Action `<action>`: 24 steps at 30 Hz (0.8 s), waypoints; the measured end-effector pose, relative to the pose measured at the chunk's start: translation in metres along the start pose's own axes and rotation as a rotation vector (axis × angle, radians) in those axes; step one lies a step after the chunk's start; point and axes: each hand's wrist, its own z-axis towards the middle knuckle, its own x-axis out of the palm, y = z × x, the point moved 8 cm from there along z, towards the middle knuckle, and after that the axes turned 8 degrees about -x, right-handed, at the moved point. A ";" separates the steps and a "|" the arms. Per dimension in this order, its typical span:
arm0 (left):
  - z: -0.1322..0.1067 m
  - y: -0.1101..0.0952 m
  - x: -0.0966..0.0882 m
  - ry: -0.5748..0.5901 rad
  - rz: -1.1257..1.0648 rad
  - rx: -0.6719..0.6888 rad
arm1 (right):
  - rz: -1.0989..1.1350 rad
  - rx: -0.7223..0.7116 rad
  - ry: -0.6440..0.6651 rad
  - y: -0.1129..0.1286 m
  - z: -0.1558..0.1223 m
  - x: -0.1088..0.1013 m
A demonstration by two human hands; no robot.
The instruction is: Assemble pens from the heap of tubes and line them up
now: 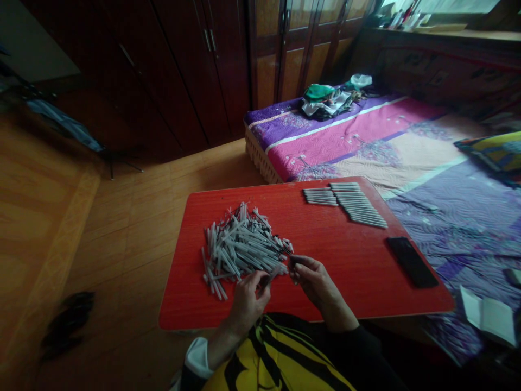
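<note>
My left hand point(249, 297) is closed in a pinch on a thin whitish tube point(273, 273) that points up and to the right. Just to its right, my right hand point(316, 281) is also closed, its fingertips on a thin dark piece whose exact kind I cannot make out. Both hands hover over the front of a red table point(317, 233). Beyond them, a loose pile of whitish tubes point(240, 244) mixed with dark thin pieces lies in a heap. At the back right, assembled-looking sticks with dark ends point(360, 205) lie side by side in two rows.
A black phone point(412, 262) lies by the table's right edge. Behind and to the right stands a bed point(358, 146) with folded clothes point(328, 102) and an open notebook point(488, 315). Dark wardrobes point(195, 70) line the back. Dark footwear point(67, 323) is on the tiled floor at left.
</note>
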 end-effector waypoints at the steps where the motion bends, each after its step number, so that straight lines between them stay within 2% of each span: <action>1: 0.000 -0.001 -0.001 -0.004 -0.002 0.004 | 0.011 -0.001 0.006 0.002 -0.002 0.002; 11: -0.005 -0.020 -0.010 -0.001 -0.010 0.114 | -0.121 -0.154 0.057 0.019 -0.007 0.010; 19: -0.005 -0.022 -0.009 -0.026 0.042 0.173 | -0.343 -0.349 0.202 0.041 -0.011 0.023; 24: -0.004 -0.022 -0.008 -0.024 0.042 0.180 | -0.415 -0.406 0.239 0.047 -0.014 0.029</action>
